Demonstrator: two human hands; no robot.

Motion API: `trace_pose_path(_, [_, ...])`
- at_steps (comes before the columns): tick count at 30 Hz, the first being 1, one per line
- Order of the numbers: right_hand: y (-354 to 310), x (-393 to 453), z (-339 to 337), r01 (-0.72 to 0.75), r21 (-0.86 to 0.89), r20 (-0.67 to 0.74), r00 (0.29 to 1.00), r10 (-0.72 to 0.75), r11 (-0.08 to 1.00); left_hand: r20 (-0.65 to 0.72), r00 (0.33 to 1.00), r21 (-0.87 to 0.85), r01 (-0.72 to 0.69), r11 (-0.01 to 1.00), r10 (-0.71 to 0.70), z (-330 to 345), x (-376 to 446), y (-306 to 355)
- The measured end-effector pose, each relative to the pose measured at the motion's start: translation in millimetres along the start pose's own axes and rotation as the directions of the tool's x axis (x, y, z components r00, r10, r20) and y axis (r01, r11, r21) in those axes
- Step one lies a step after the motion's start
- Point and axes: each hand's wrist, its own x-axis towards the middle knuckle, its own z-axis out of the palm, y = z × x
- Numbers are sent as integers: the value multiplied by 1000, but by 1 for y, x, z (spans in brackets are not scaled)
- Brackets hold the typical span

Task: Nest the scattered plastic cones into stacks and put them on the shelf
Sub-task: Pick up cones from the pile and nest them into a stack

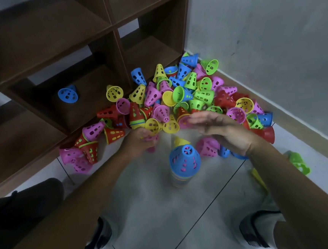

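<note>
Pinching pink cone (151, 143), left grip (140, 139), right grip (219, 127) flat

A big heap of coloured plastic cones (186, 96) fills the floor (157, 214) corner beside the dark wooden shelf (86, 57). The left hand (139, 141) curls around a pink cone (151, 145), blurred. The right hand (219, 131) hovers flat with straight fingers above a blue-topped stack (184, 159). One blue cone (68, 94) lies in a shelf compartment
</note>
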Motion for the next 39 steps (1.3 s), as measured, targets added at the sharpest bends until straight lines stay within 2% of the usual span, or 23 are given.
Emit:
trace_pose_path(2, [19,8,-11,-54,-73,-238,971,35,996,-87,996,94,-7,996,15,0,14,-11])
trace_pose_path(5, [46,17,-23,-160,-187,-390,918,76,969,-189,982,207,10,978,29,3,27,-21])
trace_pose_path(7, [62,21,-25,-209,-294,-422,904,70,933,-194,981,251,19,968,31,4,35,-31])
trace_pose_path(10, [90,26,-27,-296,-475,-456,888,56,829,-50,999,372,0,928,20,8,46,-49])
trace_pose_path(12, [112,28,-31,-355,-571,-454,888,76,740,49,999,390,-21,921,2,16,46,-61])
trace_pose_path(14, [132,28,-34,-385,-641,-428,898,107,664,76,997,405,-33,914,2,24,40,-70])
trace_pose_path(18, [158,24,-33,-448,-745,-419,891,177,494,6,1000,349,18,937,-21,35,26,-81])
trace_pose_path(24, [169,19,-24,-489,-742,-484,864,139,458,-138,986,417,141,898,-91,50,-9,-88])
trace_pose_path(26, [170,16,-23,-498,-744,-501,857,121,445,-169,977,342,181,922,-129,51,-13,-85])
trace_pose_path(29, [173,11,-25,-495,-757,-500,859,108,427,-188,965,48,196,979,-184,47,-11,-59])
trace_pose_path(33, [169,7,-23,-505,-760,-518,851,88,409,-73,983,-360,133,924,-170,35,-8,-3])
trace_pose_path(35, [163,6,-20,-529,-737,-536,837,113,421,3,997,-414,69,908,-74,28,-12,27])
trace_pose_path(39, [149,8,-21,-517,-638,-527,834,165,571,149,981,-340,-68,938,124,7,-33,83])
